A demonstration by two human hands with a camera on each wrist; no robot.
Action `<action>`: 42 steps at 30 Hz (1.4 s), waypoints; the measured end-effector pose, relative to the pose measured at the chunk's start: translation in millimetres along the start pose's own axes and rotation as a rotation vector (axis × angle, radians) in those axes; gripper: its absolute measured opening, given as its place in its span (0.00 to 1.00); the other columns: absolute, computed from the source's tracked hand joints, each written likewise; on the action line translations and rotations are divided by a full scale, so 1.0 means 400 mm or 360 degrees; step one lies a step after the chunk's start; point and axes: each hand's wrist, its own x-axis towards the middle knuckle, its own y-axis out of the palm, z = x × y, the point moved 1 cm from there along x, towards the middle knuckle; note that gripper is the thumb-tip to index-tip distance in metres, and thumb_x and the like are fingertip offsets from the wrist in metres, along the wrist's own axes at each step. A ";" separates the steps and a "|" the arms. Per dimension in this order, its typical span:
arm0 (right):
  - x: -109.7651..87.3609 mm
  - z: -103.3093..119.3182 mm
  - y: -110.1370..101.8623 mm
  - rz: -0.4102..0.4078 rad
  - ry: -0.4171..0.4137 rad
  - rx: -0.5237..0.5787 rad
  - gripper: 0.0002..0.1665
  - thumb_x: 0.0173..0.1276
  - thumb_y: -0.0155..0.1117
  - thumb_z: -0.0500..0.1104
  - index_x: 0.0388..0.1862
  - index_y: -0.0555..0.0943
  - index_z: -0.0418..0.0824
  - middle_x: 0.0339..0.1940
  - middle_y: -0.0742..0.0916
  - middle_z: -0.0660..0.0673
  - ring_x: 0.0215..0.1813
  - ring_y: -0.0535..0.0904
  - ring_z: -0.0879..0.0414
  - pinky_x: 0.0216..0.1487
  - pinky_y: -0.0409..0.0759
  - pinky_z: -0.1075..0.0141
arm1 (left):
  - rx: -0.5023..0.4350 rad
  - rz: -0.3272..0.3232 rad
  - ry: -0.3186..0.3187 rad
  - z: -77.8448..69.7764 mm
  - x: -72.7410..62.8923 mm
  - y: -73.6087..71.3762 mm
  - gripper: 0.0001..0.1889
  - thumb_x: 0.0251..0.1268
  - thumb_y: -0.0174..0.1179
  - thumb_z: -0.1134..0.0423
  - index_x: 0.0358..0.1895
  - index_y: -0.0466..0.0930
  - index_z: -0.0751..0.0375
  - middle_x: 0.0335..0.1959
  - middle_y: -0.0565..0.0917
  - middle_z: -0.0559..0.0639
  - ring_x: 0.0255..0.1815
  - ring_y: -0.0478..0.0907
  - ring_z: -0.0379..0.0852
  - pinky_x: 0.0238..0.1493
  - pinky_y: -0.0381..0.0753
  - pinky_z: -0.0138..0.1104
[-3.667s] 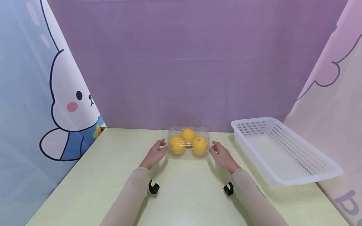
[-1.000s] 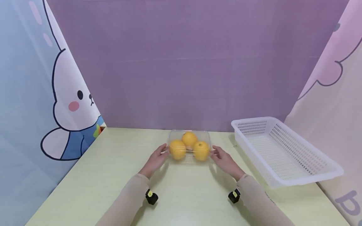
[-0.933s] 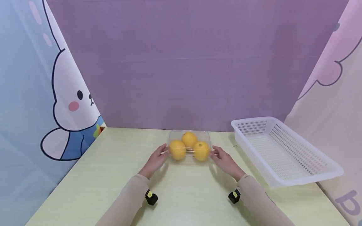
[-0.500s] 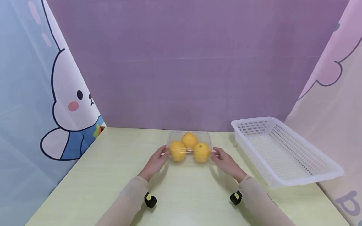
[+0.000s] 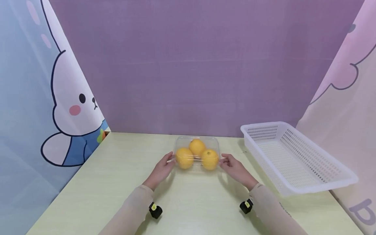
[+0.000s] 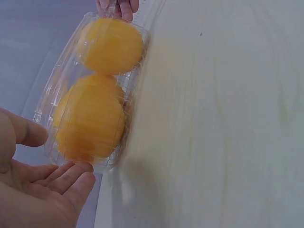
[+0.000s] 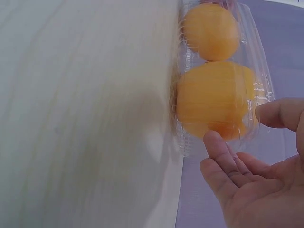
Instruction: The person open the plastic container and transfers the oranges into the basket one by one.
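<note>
A clear plastic clamshell box (image 5: 196,164) with three oranges (image 5: 210,159) visible inside stands on the table in front of me, its lid down. My left hand (image 5: 161,169) holds its left end. In the left wrist view the left thumb (image 6: 33,135) lies at the box's edge and the fingers (image 6: 78,183) touch its end. My right hand (image 5: 235,168) holds the opposite end. The right wrist view has the right thumb (image 7: 275,114) against the lid and the fingertips (image 7: 213,142) against the box's end wall.
A white perforated plastic basket (image 5: 296,156) stands at the right of the pale table (image 5: 188,202). A purple cloth (image 5: 188,65) hangs behind the table's far edge. Patterned cloths (image 5: 26,98) hang at both sides.
Both hands have come into contact with the box's ends, where they were beside it before. The box, with the oranges in it, has slid a little toward me.
</note>
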 end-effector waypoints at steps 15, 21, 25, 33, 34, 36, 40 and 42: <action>0.005 -0.011 -0.008 0.0039 0.0049 0.0061 0.34 0.76 0.58 0.47 0.73 0.64 0.32 0.51 0.83 0.39 0.54 0.80 0.48 0.59 0.76 0.51 | -0.0019 -0.0011 -0.0015 -0.003 -0.001 0.001 0.31 0.78 0.49 0.54 0.78 0.57 0.63 0.71 0.68 0.62 0.69 0.67 0.63 0.65 0.69 0.55; 0.011 -0.023 -0.011 0.0045 0.0060 0.0218 0.33 0.72 0.58 0.42 0.72 0.65 0.30 0.48 0.83 0.36 0.53 0.81 0.46 0.61 0.74 0.51 | -0.0023 -0.0014 -0.0023 -0.001 -0.001 0.001 0.31 0.78 0.50 0.52 0.78 0.58 0.61 0.71 0.68 0.61 0.69 0.67 0.63 0.66 0.68 0.55; 0.011 -0.024 -0.011 0.0038 0.0078 0.0274 0.31 0.73 0.56 0.41 0.70 0.65 0.29 0.48 0.82 0.36 0.54 0.82 0.44 0.64 0.72 0.48 | -0.0020 -0.0008 -0.0005 -0.002 -0.003 -0.002 0.31 0.78 0.50 0.52 0.77 0.58 0.62 0.71 0.68 0.62 0.69 0.67 0.63 0.65 0.69 0.55; 0.016 -0.023 -0.007 0.0059 0.0139 0.0313 0.32 0.77 0.54 0.45 0.71 0.64 0.26 0.49 0.83 0.34 0.49 0.83 0.44 0.61 0.76 0.49 | -0.0020 -0.0009 -0.0018 -0.005 -0.003 -0.003 0.32 0.77 0.50 0.52 0.78 0.57 0.62 0.72 0.68 0.61 0.70 0.66 0.63 0.67 0.66 0.55; 0.017 -0.026 -0.006 0.0074 0.0133 0.0331 0.33 0.76 0.54 0.44 0.71 0.63 0.25 0.50 0.83 0.33 0.49 0.83 0.45 0.60 0.77 0.51 | -0.0021 -0.0009 -0.0017 -0.005 -0.003 -0.003 0.32 0.77 0.50 0.52 0.78 0.57 0.62 0.72 0.68 0.61 0.70 0.65 0.63 0.67 0.66 0.56; 0.020 -0.031 -0.006 0.0105 0.0118 0.0383 0.33 0.76 0.53 0.42 0.71 0.61 0.23 0.51 0.83 0.32 0.47 0.83 0.47 0.58 0.79 0.54 | -0.0021 -0.0007 -0.0019 -0.005 -0.003 -0.003 0.32 0.77 0.50 0.52 0.78 0.57 0.62 0.72 0.68 0.61 0.71 0.65 0.63 0.67 0.66 0.56; 0.026 -0.041 -0.005 0.0133 0.0123 0.0464 0.32 0.76 0.52 0.40 0.72 0.62 0.24 0.46 0.83 0.36 0.43 0.82 0.53 0.54 0.80 0.60 | -0.0019 -0.0008 -0.0002 -0.004 -0.004 -0.004 0.32 0.78 0.50 0.52 0.77 0.57 0.63 0.71 0.68 0.62 0.71 0.64 0.65 0.67 0.65 0.57; 0.028 -0.042 -0.005 0.0138 0.0126 0.0487 0.32 0.76 0.52 0.40 0.72 0.62 0.24 0.43 0.83 0.38 0.41 0.81 0.55 0.52 0.81 0.61 | -0.0022 -0.0010 0.0002 -0.003 -0.004 -0.004 0.32 0.78 0.50 0.52 0.77 0.57 0.63 0.72 0.68 0.62 0.71 0.64 0.65 0.67 0.65 0.57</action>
